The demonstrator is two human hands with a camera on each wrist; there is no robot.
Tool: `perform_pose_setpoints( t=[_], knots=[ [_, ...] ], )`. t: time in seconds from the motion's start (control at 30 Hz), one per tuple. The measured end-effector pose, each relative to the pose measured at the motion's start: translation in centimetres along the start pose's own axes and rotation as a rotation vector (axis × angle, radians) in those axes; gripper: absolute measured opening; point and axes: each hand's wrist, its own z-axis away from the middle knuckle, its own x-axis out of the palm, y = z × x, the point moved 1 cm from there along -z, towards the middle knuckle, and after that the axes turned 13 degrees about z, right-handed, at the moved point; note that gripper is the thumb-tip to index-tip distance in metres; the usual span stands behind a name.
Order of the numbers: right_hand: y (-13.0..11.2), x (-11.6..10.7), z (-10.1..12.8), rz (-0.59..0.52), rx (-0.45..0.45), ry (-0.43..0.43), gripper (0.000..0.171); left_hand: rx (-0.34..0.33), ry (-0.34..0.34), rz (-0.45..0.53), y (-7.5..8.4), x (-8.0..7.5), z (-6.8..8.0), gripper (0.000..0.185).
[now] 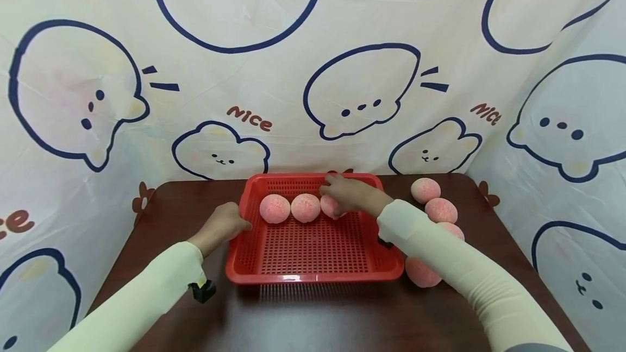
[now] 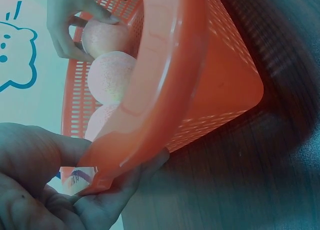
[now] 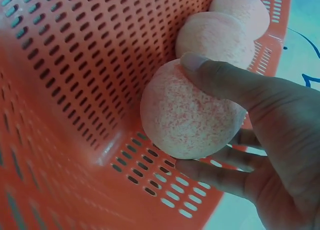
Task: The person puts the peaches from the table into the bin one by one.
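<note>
Your right grip [image 1: 349, 192] pinches a peach [image 3: 185, 115], thumb laid over it on one side and fingers curled round the other. That peach is inside the red plastic basket [image 1: 313, 277], near its far wall; whether its weight is on the basket's floor, you cannot tell. Just to the left of your right grip sits the middle peach [image 1: 305, 208], and beyond it, farther left, the end peach [image 1: 275, 208], so the three line up in a row toward your left grip [image 1: 222, 227]. Your left grip pinches the basket's rim on its left side, thumb over the edge and fingers beneath.

To the right of your right grip, outside the basket, more pink peaches lie on the dark wooden counter [image 1: 195, 319]: one at the far end [image 1: 425, 190], another next to it [image 1: 441, 211], and two nearer ones partly hidden by your right sleeve [image 1: 440, 243]. The nearest [image 1: 423, 273] is close beside the basket's corner. Behind both grips hangs a pale cloth [image 1: 283, 80] printed with cartoon outlines and the word "Nice".
</note>
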Motion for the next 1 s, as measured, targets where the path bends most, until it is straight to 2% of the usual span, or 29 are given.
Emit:
perform_pose_setpoints(
  t=[0.23, 0.47, 0.6, 1.0],
  knots=[
    [-0.6, 0.6, -0.1, 0.015, 0.047, 0.007, 0.059, -0.004, -0.002, -0.001, 0.1, 0.0, -0.2, 0.033],
    [-0.8, 0.8, -0.3, 0.022, 0.055, -0.025, 0.065, -0.008, 0.0, 0.002, 0.2, 0.0, -0.1, 0.033],
    [-0.8, 1.2, -0.3, 0.026, 0.058, -0.014, 0.067, -0.016, -0.004, 0.012, 0.3, 0.0, 0.1, 0.034],
    [-0.9, 1.4, 0.0, 0.003, 0.076, -0.009, 0.061, -0.015, -0.006, 0.003, 0.1, 0.0, -0.2, 0.029]
  ],
)
